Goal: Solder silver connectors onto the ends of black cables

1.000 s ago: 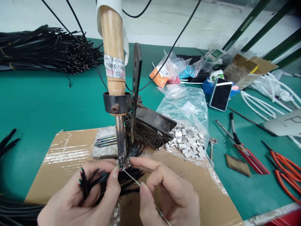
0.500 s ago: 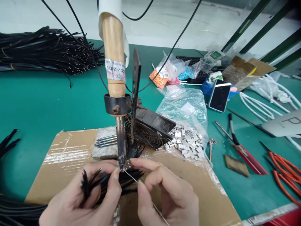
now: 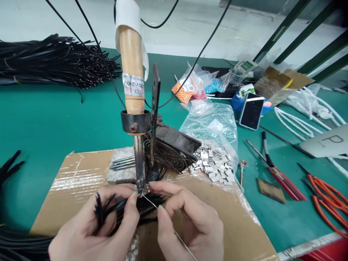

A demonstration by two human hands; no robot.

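Cardboard sheet lies on the bench, near edge. Soldering iron stands upright in a clamp at the sheet's middle, fan just behind and right of it. Left hand and right hand meet below the iron's tip, over the sheet. Bag of metal parts right of the fan. Phone farther right, behind the bag. Cable bundle far left rear. Cutters and pliers at right.

bright even light, sharp centre, warped edges.
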